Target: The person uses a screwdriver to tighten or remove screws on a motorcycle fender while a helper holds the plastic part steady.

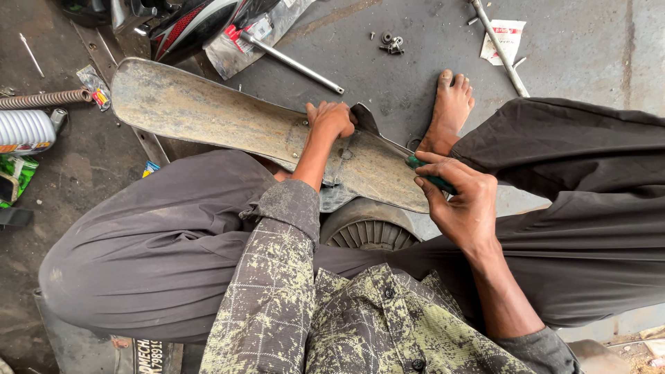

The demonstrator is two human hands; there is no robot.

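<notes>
While the left hand (331, 119) clamps down on a dusty mudguard (228, 121) lying across the lap, the right hand (458, 201) grips a green-handled screwdriver (422, 173), its tip at a fastener still seated; loose nuts (392, 43) lie on the floor (415, 76).

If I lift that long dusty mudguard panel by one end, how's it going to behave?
The mudguard panel probably stays fairly stiff, since it spans the lap without sagging. Its length suggests the far end would swing and feel awkward. The dusty coat may make it slippery, so the left hand pressing it while the right hand works the screwdriver seems sensible.
</notes>
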